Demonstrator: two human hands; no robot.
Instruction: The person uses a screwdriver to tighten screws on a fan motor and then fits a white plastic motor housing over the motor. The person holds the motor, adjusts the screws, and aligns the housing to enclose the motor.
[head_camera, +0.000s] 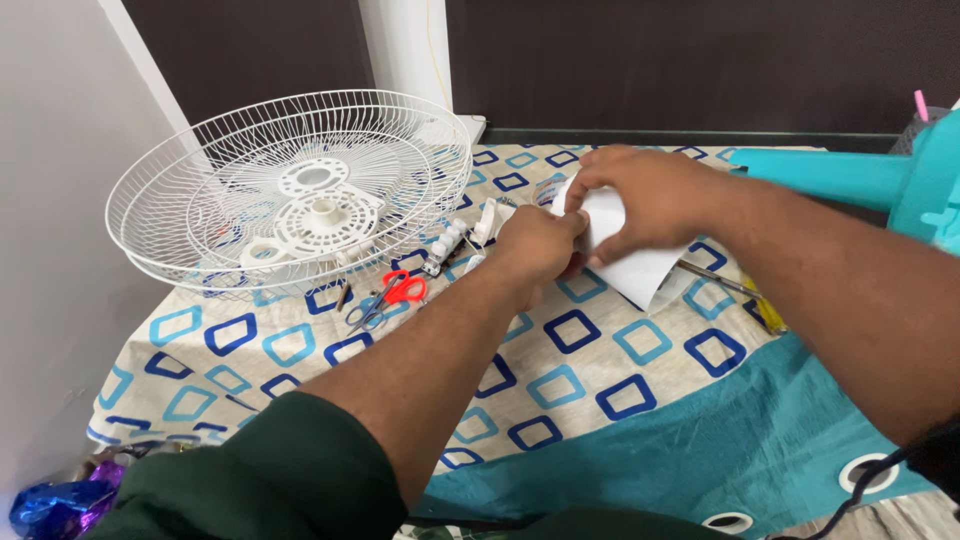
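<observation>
A: What are the fingers doing?

B: Both hands meet on a white plastic housing (640, 265). The right hand (650, 200) is clamped over its top, fingers curled down the near face. The left hand (535, 245) is closed against its left edge, knuckles up; I cannot tell what its fingertips pinch.

A: Where does the housing sit?

B: Held just above the patterned tablecloth (590, 370), its lower corner poking out below the right palm, tilted.

A: Any packages or labels?

B: None I can make out. Just left of the hands lie small white parts (450, 240), then red-handled scissors (395, 292). Farther left rests a white wire fan guard (290, 190). A yellow-handled screwdriver (745, 295) lies right of the housing, and a teal fan body (900, 180) stands at the right edge.
</observation>
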